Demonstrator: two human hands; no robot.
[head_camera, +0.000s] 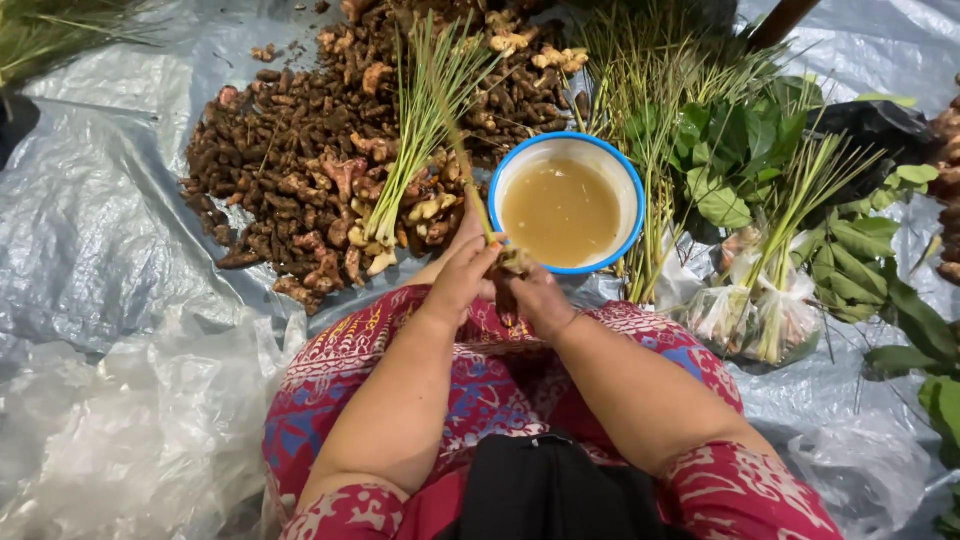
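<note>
My left hand (462, 268) and my right hand (535, 295) meet over my lap, just in front of a blue-rimmed white bowl (630, 180) of murky yellowish water. Together they grip a lemongrass stalk (462, 150) at its root end. The stalk runs up and away over the pile of brown roots (300, 140). My left hand's fingers wrap the stalk base; my right hand holds the dirty root tip below it.
A loose bunch of lemongrass (420, 120) lies on the root pile. More stalks (640, 90), green leaves (740, 150) and bagged bundles (770, 300) lie to the right. Everything rests on a grey plastic sheet (90, 220); crumpled clear plastic (120, 430) lies by my left knee.
</note>
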